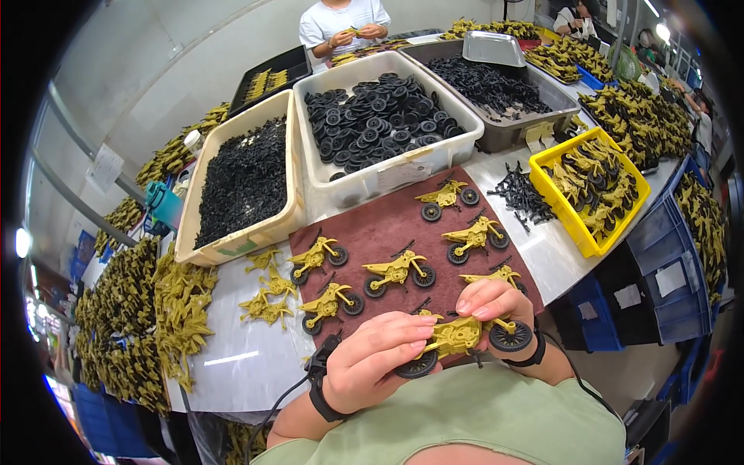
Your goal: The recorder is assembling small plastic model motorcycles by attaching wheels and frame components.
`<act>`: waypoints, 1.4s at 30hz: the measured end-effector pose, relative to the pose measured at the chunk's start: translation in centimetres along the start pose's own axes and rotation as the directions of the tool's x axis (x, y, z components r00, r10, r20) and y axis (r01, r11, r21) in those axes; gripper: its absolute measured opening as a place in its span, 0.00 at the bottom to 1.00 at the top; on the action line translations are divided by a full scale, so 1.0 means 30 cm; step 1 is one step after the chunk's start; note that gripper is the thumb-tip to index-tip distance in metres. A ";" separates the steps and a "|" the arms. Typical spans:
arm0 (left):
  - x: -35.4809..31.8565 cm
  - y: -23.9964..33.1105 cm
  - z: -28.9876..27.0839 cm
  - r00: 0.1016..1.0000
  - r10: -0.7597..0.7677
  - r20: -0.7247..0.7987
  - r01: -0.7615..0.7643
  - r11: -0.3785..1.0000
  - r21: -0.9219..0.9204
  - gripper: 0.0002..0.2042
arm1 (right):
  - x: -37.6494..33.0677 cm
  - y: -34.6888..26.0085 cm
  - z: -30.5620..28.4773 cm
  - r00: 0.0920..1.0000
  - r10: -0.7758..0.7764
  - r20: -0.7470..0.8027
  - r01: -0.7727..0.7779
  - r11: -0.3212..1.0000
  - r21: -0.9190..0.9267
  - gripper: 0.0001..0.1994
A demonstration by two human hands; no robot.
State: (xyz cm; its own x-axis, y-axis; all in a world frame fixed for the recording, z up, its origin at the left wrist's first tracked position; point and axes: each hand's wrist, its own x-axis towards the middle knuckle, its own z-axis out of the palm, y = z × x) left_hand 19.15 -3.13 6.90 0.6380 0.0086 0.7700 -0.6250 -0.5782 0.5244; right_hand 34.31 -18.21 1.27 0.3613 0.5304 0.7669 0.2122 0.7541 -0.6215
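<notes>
Between both hands, close to my body, is a yellow toy motorcycle (457, 335) with black wheels. The fingers of my left hand (378, 358) close on its left end, by one wheel. My right hand (500, 308) grips the other end, fingers over the top, above the second wheel. Beyond my hands, several similar toy motorcycles (397, 271) lie in loose rows on a reddish-brown mat (349, 225). One of them (496, 277) is partly covered by my right hand. Another behind my left fingers is mostly hidden.
Beyond the mat stand a white bin of black wheels (380, 124), a cream bin of small black parts (242, 178) and a grey bin (496, 85). At right is a yellow basket of motorcycles (593, 248). Yellow bodies (182, 302) pile up left. A person (341, 27) works opposite.
</notes>
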 end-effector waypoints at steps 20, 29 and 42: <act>-0.066 0.025 -0.026 0.734 -0.628 0.259 0.669 0.600 -0.439 0.40 | 0.021 -0.053 -0.019 0.978 -0.168 0.124 0.193 0.953 -0.233 0.13; -0.077 0.072 -0.023 0.671 -0.740 0.042 0.660 0.571 -0.489 0.18 | -0.011 -0.054 -0.025 0.988 0.023 -0.155 -0.084 0.911 -0.405 0.16; -0.076 0.075 0.006 0.667 -0.745 -0.005 0.670 0.603 -0.432 0.17 | 0.019 -0.132 0.036 0.906 0.415 -0.078 -0.417 0.850 -0.320 0.21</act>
State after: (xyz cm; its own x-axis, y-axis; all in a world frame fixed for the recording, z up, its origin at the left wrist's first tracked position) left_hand 16.37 -4.59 6.25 0.8889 0.4407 0.1250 -0.1439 0.0095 0.9895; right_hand 32.69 -20.47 4.35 0.4866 0.7636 0.4245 0.3206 0.2959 -0.8998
